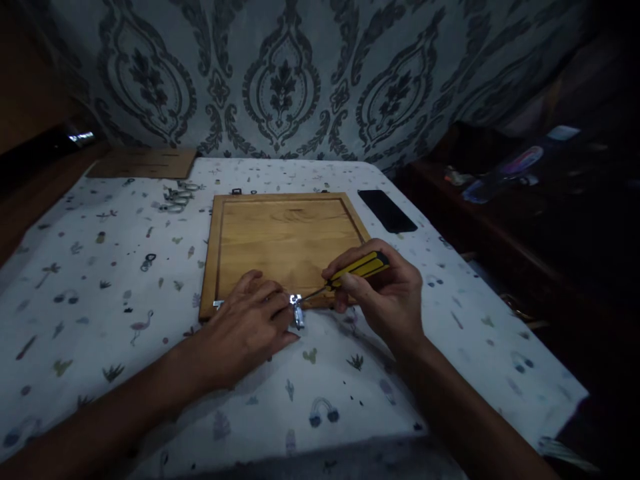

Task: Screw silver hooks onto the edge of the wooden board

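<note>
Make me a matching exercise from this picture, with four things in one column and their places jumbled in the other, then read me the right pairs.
Things:
1. screwdriver
2. dark phone
3. cardboard
4. metal hinge

Places:
A. at the near edge of the wooden panel, beside the left hand
B. at the far left of the table
C. in the grip of the right hand
D. flat on the patterned tablecloth, to the right of the panel

Right pairs: 1-C, 2-D, 3-B, 4-A.
</note>
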The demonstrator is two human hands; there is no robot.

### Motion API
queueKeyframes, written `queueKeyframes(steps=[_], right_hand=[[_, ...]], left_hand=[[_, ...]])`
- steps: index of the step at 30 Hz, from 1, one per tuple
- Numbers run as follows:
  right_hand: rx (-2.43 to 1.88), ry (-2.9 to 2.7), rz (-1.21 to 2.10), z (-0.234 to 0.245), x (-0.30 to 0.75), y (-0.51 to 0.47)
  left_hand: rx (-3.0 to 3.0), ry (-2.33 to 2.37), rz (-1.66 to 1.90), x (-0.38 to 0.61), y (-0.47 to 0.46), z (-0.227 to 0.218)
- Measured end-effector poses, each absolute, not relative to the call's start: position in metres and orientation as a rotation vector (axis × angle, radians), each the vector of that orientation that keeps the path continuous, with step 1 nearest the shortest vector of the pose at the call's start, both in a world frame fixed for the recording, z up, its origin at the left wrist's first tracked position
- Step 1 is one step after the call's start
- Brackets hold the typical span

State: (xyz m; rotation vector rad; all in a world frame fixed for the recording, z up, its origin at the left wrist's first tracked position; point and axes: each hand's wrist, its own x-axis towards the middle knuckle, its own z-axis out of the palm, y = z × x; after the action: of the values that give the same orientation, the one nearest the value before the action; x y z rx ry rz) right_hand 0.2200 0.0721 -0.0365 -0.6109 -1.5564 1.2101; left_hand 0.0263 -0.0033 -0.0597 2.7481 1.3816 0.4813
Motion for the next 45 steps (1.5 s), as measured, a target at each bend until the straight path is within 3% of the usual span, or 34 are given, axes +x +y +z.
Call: queueKeyframes(steps=[25, 45], right_hand=[[-0.575, -1.68, 1.361, -0.037, 0.223, 0.072], [-0.639, -1.462, 1.422, -0.051, 0.22, 0.081]], left_hand=[[2.807, 1.371, 0.521, 0.026, -0.002, -0.064], [2.791, 1.371, 0.486, 0.025, -0.004, -0.06]])
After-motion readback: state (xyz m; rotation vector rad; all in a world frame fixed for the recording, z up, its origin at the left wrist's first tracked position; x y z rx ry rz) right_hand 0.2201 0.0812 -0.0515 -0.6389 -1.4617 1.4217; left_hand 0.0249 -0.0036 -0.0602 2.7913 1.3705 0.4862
